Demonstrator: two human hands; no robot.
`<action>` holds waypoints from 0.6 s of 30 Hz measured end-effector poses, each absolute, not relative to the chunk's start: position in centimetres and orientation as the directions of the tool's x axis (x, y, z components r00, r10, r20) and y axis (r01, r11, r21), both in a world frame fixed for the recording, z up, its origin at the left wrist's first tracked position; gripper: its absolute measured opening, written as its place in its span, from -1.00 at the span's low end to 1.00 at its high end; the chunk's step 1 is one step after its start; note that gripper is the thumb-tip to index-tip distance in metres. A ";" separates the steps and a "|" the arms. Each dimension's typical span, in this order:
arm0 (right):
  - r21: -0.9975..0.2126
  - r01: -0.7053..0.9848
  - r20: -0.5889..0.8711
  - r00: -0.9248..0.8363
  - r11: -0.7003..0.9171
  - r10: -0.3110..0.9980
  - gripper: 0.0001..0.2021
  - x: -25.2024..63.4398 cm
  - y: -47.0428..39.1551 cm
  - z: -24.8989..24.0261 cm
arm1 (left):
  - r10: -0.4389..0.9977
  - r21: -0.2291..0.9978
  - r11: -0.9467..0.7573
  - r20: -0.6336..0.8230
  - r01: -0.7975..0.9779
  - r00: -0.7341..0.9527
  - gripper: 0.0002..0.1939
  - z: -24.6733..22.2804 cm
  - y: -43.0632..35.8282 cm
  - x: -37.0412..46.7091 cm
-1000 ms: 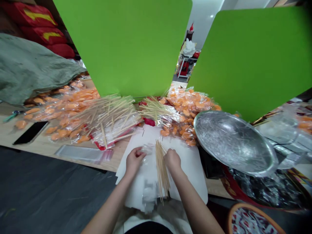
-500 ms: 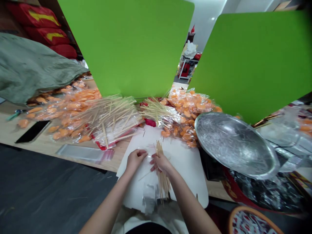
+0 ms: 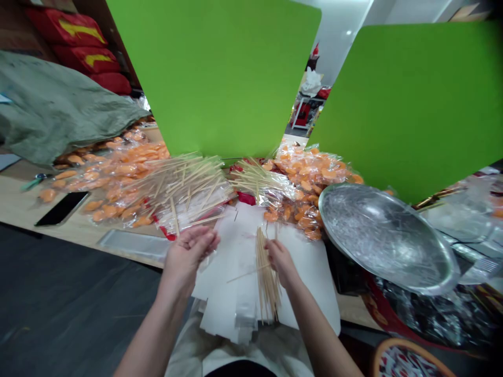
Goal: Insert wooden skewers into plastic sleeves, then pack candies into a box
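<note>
On our counter (image 3: 15, 201), orange packets (image 3: 120, 170) and a metal basin (image 3: 444, 281) crowd the white card (image 3: 310, 267), green panel (image 3: 220, 78) behind. Thin sticks (image 3: 268, 288) lie bundled on the card. Our right hand (image 3: 280, 261) bends its fingers beside them; our left hand (image 3: 189, 254) curls near the card's left edge. Whether either grips anything, we cannot tell.

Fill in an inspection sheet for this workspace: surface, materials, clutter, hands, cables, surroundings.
Surface: pale wooden table, partly covered by white board.
Materials: bundle of thin sticks on the board, one stick lying crosswise beside it; clear plastic sleeves near the front edge.
Clutter: orange wrapped pieces, phone, metal bowl.
Hands: left hand left of the bundle, grip unclear; right hand at its upper part, grip unclear.
Cables: nothing seen for certain.
Surroundings: green panels, dark floor.
</note>
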State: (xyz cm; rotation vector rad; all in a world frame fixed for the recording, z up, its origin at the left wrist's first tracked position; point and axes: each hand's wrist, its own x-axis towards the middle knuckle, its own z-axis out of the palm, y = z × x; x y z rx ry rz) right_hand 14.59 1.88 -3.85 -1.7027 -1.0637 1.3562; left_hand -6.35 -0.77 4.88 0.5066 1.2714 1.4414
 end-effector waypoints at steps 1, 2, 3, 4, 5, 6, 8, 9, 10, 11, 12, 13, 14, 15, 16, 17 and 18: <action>-0.914 0.168 -0.343 0.166 -0.369 0.925 -0.72 15.9 1.6 -3.4 | 0.904 0.881 0.228 -0.349 -0.415 -0.246 -0.55 4.5 -1.0 -5.7; -0.937 0.187 -0.254 0.219 -0.296 0.942 -0.69 17.4 1.2 -3.0 | 0.914 0.879 0.281 -0.368 -0.385 -0.172 -0.54 4.2 -1.3 -5.0; -0.948 0.247 -0.137 0.256 -0.202 0.957 -0.67 18.8 0.7 -2.7 | 0.921 0.881 0.322 -0.377 -0.348 -0.102 -0.55 3.8 -1.5 -4.4; -0.932 0.345 -0.017 0.254 -0.107 0.967 -0.66 20.1 0.2 -2.6 | 0.925 0.885 0.349 -0.378 -0.309 -0.039 -0.56 3.6 -1.8 -3.8; -0.889 0.458 0.078 0.210 -0.027 0.975 -0.66 21.2 -0.3 -2.6 | 0.927 0.891 0.363 -0.374 -0.275 0.012 -0.58 3.4 -2.0 -3.2; -0.830 0.558 0.129 0.144 0.027 0.981 -0.66 22.1 -0.9 -2.5 | 0.929 0.897 0.367 -0.365 -0.245 0.054 -0.61 3.3 -2.1 -2.7; -0.763 0.645 0.108 0.068 0.039 0.992 -0.67 22.9 -1.8 -2.0 | 0.930 0.909 0.366 -0.348 -0.199 0.120 -0.65 3.3 -2.4 -1.8; -0.792 0.610 0.100 0.088 0.025 0.991 -0.68 22.9 -2.2 -1.3 | 0.927 0.913 0.367 -0.343 -0.181 0.151 -0.67 3.4 -2.5 -1.4; -0.856 0.516 0.118 0.136 0.031 0.984 -0.68 22.7 -2.4 -0.2 | 0.922 0.914 0.371 -0.341 -0.166 0.183 -0.68 3.6 -2.5 -1.1; -0.925 0.375 0.152 0.192 0.070 0.970 -0.69 22.2 -2.5 1.1 | 0.914 0.912 0.380 -0.344 -0.154 0.216 -0.68 3.7 -2.6 -0.7; -0.969 0.207 0.185 0.238 0.136 0.953 -0.69 21.7 -2.4 2.6 | 0.902 0.907 0.395 -0.352 -0.146 0.251 -0.68 3.9 -2.6 -0.4; -0.976 0.034 0.218 0.250 0.216 0.943 -0.68 21.0 -2.2 4.2 | 0.888 0.899 0.414 -0.364 -0.144 0.282 -0.68 4.1 -2.7 -0.2; -0.960 -0.086 0.245 0.215 0.268 0.945 -0.67 20.2 -1.9 5.7 | 0.872 0.888 0.436 -0.376 -0.146 0.314 -0.67 4.3 -2.8 0.0; -0.944 -0.150 0.269 0.161 0.293 0.949 -0.65 19.4 -1.5 7.0 | 0.852 0.875 0.460 -0.389 -0.148 0.350 -0.67 4.6 -2.9 0.2; -0.939 -0.168 0.288 0.088 0.299 0.954 -0.64 18.7 -1.1 8.0 | 0.830 0.862 0.485 -0.401 -0.147 0.387 -0.67 4.9 -3.0 0.3; -0.944 -0.148 0.297 0.009 0.295 0.955 -0.63 18.0 -0.7 8.7 | 0.806 0.849 0.508 -0.411 -0.143 0.426 -0.67 5.2 -3.1 0.3; -0.950 -0.111 0.300 -0.066 0.292 0.952 -0.62 17.4 -0.4 9.1 | 0.780 0.837 0.531 -0.419 -0.135 0.465 -0.68 5.5 -3.2 0.3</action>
